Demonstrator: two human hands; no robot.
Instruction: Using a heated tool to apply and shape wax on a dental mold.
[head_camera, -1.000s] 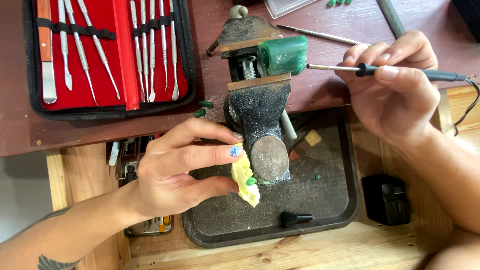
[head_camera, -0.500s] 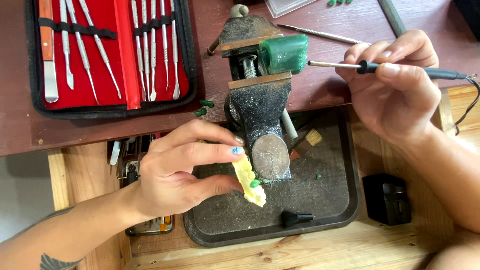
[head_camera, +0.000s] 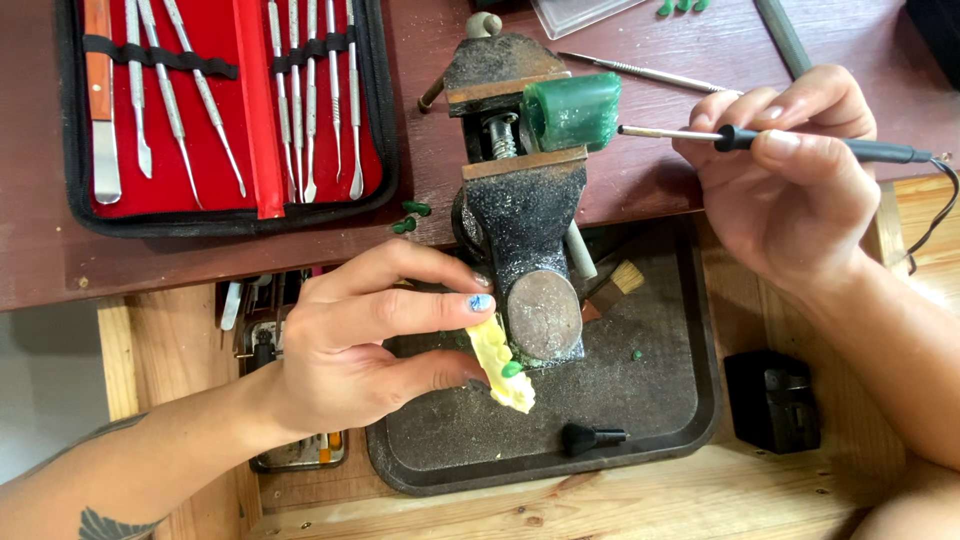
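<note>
My left hand (head_camera: 365, 345) pinches a pale yellow dental cast (head_camera: 502, 365) between thumb and forefinger, with a small green wax bit on its edge. The cast sits just beside the round anvil of a dark bench vise (head_camera: 520, 230). A block of green wax (head_camera: 572, 110) is clamped in the vise jaws. My right hand (head_camera: 790, 185) grips a pen-like electric wax tool (head_camera: 800, 142) with a black handle and cord; its metal tip points left and stops just short of the green block.
An open red-lined case of metal carving instruments (head_camera: 225, 105) lies at the top left. A dark tray (head_camera: 650, 420) under the vise holds a black cone tip (head_camera: 590, 437) and a small brush (head_camera: 612, 285). A black box (head_camera: 775, 400) sits to the right. Green wax crumbs (head_camera: 410, 215) lie on the brown desk.
My left hand has turned the yellow cast slightly and lowered it a little beside the vise. The right hand and wax tool have barely moved.
</note>
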